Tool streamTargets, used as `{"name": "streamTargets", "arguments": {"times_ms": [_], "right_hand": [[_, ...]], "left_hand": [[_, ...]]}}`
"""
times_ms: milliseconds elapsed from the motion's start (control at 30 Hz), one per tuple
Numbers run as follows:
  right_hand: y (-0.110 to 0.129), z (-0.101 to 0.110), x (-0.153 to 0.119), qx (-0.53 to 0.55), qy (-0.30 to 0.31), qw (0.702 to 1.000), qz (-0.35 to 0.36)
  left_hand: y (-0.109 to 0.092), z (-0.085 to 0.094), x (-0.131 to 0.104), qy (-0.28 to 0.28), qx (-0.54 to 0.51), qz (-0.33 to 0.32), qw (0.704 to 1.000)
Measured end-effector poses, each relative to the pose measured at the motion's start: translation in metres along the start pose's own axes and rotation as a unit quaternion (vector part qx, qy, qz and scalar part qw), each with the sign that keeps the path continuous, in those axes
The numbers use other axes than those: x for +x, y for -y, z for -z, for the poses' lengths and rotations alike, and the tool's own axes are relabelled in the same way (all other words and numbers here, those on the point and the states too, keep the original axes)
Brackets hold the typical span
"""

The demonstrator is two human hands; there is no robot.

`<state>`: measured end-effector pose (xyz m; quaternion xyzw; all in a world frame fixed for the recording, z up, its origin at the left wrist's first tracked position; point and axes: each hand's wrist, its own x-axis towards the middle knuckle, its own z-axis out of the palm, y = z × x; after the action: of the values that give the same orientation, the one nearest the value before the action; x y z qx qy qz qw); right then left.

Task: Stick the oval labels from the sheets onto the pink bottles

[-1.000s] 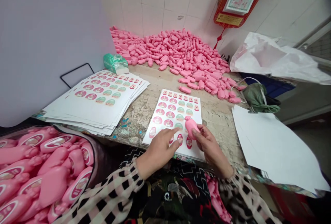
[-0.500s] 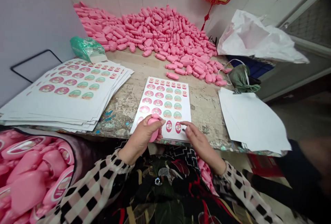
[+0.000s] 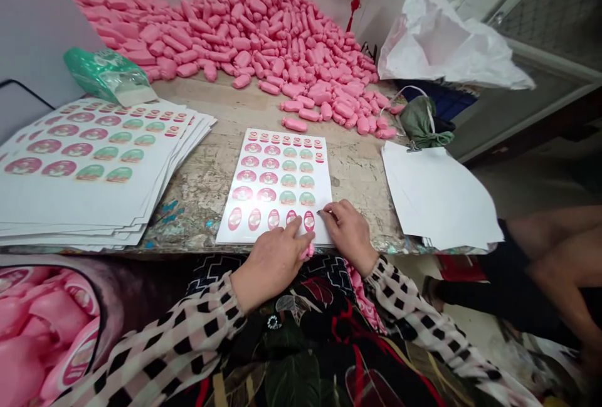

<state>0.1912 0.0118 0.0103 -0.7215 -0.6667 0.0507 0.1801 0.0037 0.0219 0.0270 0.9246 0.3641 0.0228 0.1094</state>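
Observation:
A sheet of stickers (image 3: 277, 143) lies at the front edge of the table, with pink and green labels in rows and several pink ovals along its near side. My left hand (image 3: 275, 263) is over the sheet's near edge, thumb and forefinger stretched toward the last oval sticker (image 3: 308, 221). Under its fingers shows the end of a small pink plastic bottle (image 3: 308, 251), mostly hidden by the hand. My right hand (image 3: 348, 231) pinches a thin dark pointed tool (image 3: 320, 211), its tip beside that oval's upper right edge. The tool's kind cannot be made out.
Pink bottles (image 3: 263, 37) are heaped at the back. A stack of sticker sheets (image 3: 94, 206) with a green plastic bag (image 3: 106, 74) lies left; clipped white sheets (image 3: 442, 197) lie right. A sack of labelled bottles (image 3: 51, 332) stands low left. Another person's arm (image 3: 564, 269) shows at right.
My left hand has turned palm down with the bottle and moved right to the last oval sticker. My right hand stays near that sticker with the tool. The view has shifted and tilted down.

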Motion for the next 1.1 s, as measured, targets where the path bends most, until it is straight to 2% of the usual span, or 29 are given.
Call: {"name": "streamTargets", "arguments": {"times_ms": [133,367,700,933,1100], "right_hand": [[0.001,0.0,0.003,-0.031,0.014,0.999,0.016],[-0.005,0.003,0.008,-0.03,0.039,0.997,0.067],[-0.007,0.007,0.006,-0.031,0.066,0.992,0.103],[-0.005,0.006,0.009,-0.033,0.035,0.996,0.074],[-0.003,0.01,0.016,-0.063,0.07,0.99,0.1]], "left_hand": [[-0.002,-0.002,-0.001,0.035,0.041,-0.006,0.999],[-0.003,0.0,-0.003,0.053,0.074,-0.017,0.996],[-0.006,-0.005,-0.003,0.067,0.058,0.001,0.996],[-0.005,-0.006,-0.005,0.063,0.044,0.006,0.997],[-0.005,-0.009,-0.007,0.056,0.047,0.006,0.997]]}}
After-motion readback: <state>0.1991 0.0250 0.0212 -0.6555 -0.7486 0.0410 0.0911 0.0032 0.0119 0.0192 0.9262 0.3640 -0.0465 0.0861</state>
